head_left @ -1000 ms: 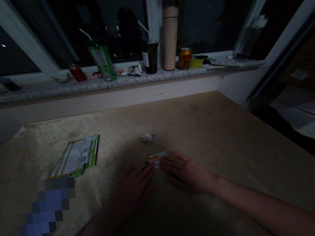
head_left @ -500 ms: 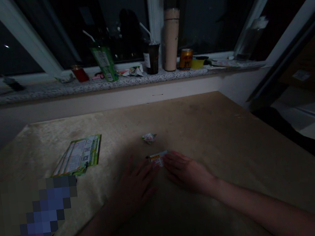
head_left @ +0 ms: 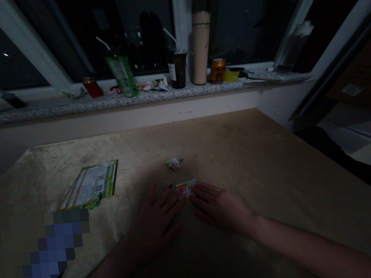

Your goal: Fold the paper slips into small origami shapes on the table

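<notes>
A small printed piece of paper or card (head_left: 186,186), with an orange strip near its top, lies on the table (head_left: 233,151). My left hand (head_left: 158,215) rests palm down with fingers spread, its fingertips at the left side of the piece. From the other side my right hand (head_left: 216,200) lies flat, fingers stretched out over the right part and hiding it. Just beyond them sits a crumpled, folded scrap of printed paper (head_left: 175,163). The scene is dark, so the print cannot be read.
Green-and-white printed leaflets (head_left: 90,182) lie fanned at the left. Along the windowsill (head_left: 154,96) stand a green bottle (head_left: 122,75), a dark cup with a straw (head_left: 177,69), a tall pink flask (head_left: 201,49), an orange can (head_left: 218,70) and a red jar (head_left: 92,87).
My right hand has shifted slightly, uncovering a bit more of the piece's top edge. The left hand stays almost in place; the view has moved a little.
</notes>
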`<state>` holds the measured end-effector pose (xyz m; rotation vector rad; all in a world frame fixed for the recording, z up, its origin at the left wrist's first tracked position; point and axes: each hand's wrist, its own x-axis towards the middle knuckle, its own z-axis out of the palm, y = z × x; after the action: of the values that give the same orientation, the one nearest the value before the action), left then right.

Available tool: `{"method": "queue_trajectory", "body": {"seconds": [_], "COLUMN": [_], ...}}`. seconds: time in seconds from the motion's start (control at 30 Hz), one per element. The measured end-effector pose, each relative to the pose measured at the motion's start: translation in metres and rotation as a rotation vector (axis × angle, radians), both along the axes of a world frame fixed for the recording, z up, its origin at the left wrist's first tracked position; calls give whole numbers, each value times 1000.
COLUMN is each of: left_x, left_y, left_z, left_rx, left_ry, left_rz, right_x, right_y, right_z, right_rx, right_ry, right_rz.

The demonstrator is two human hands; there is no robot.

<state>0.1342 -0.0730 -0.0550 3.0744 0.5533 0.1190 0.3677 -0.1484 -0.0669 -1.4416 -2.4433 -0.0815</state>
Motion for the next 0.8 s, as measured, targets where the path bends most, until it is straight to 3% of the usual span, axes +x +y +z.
{"method": "queue_trajectory", "body": {"seconds": [0.33,0.63,0.8], "left_x": [-3,-6,-8], "left_y": [3,8,9], "left_z": [3,4,5], "left_rx": [-23,-42,-29], "left_ry": [50,50,26], "left_rz": [-2,-33,-38], "right_x": [24,36,38], "right_y": [2,7,6], "right_z": [6,5,5], "right_rx": [55,-123,-135], "right_ry": [35,257,288], "right_rz": [-3,10,14]}}
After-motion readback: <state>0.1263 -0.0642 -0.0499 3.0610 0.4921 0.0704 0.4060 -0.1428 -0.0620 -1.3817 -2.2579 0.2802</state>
